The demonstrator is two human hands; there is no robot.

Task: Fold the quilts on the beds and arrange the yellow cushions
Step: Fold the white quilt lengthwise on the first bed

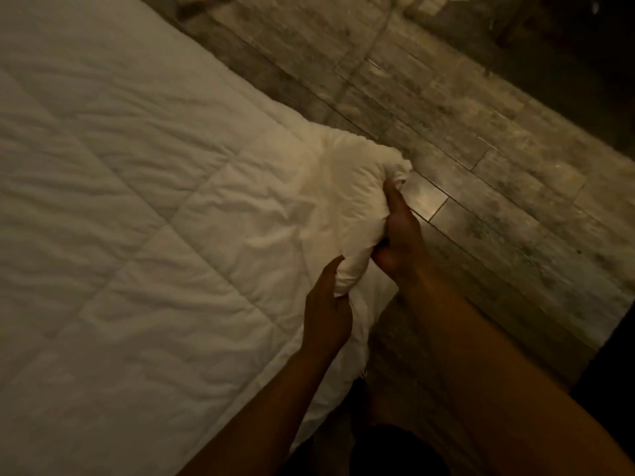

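A white quilt [130, 207] lies spread over the bed, filling the left and middle of the view, its stitched seams crossing in a grid of large squares. Its visible edge runs on a slant from the upper left down toward the lower middle, beside a floor [481, 139] of grey, wood-look planks; how far the quilt reaches past the picture's border cannot be told. At that edge one corner is gathered into a puffy bunch that points to the right, out over the floor. The right hand [400, 231] grips the bunch from the floor side, fingers curled into the cloth with the thumb reaching up toward the crumpled tip. The left hand [326, 316] sits just below and to the left, close beside the right, its fingers wrapped round a roll of the same edge. Both forearms come in from the bottom of the view, slanting up to the corner, the right one on the floor side, the left one over the quilt.
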